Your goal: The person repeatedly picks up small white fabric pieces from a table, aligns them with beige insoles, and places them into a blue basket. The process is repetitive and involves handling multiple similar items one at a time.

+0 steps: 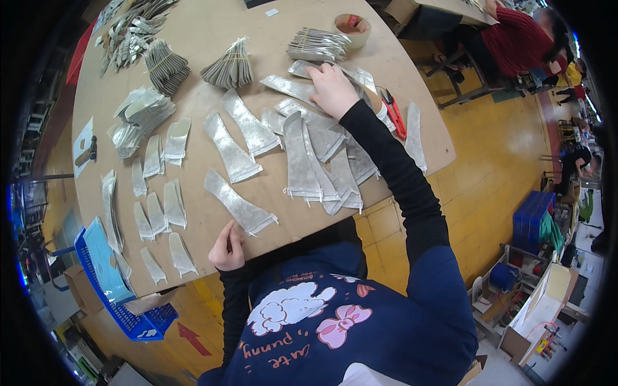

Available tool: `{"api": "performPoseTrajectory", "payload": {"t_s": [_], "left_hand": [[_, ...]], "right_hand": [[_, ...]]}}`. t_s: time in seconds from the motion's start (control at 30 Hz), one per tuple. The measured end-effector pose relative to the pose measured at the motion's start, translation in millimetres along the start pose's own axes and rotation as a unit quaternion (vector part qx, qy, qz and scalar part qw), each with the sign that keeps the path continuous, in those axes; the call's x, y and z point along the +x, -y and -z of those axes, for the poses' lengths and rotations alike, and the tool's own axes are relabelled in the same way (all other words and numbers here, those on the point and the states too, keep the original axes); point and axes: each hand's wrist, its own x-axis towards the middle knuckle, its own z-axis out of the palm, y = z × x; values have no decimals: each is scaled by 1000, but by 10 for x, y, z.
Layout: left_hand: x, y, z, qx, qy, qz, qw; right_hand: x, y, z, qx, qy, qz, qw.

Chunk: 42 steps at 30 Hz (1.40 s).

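Note:
My right hand (333,91) reaches over the far right part of the table, its thumb and fingers apart. The fingertips rest at a short silvery-grey fabric piece (302,69), and the thumb is by a longer curved strip (286,86). Under and in front of that hand lies an overlapping heap of similar grey strips (302,154). At the near table edge my left hand (228,248) is closed, fingers curled together; whether anything is in them is hidden. Just beyond it lies a single curved strip (239,204). Red-handled snips (394,114) lie right of my right hand.
Fanned bundles of grey strips (229,66) stand at the back, beside a tape roll (352,29). Smaller pieces (174,202) lie in rows at left, near a dark-headed tool (90,151). A blue basket (132,321) adjoins the left edge. Another person (521,42) sits far right.

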Motion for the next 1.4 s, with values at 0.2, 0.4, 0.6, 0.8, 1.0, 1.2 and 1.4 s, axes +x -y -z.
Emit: {"api": "performPoseTrajectory", "payload": {"t_s": [0.2,0.4,0.6,0.8,1.0,1.2,1.4], "left_hand": [[79,-654,-257,-111,105,-138,979],[471,-1001,-916,40,243,-326,913],[474,-844,-1041,-1,246,-291,925],[463,-745,-1109,-112,212,-235,942],[511,-704,-1089,-153,208,-202,945],[482,-856,-1052,63,216,-328,917],[444,-873,-1070,58,240,-275,929]], "right_hand": [[198,-63,97,102,153,-46,982],[-78,320,474,147,-148,-22,978],[-1100,523,1207,462,-184,-164,852],[-1855,513,1220,516,-152,-291,792],[-2132,602,1058,509,-134,-307,793],[-2038,601,740,449,-47,-386,804],[-2152,435,658,518,-132,-391,749]]}}
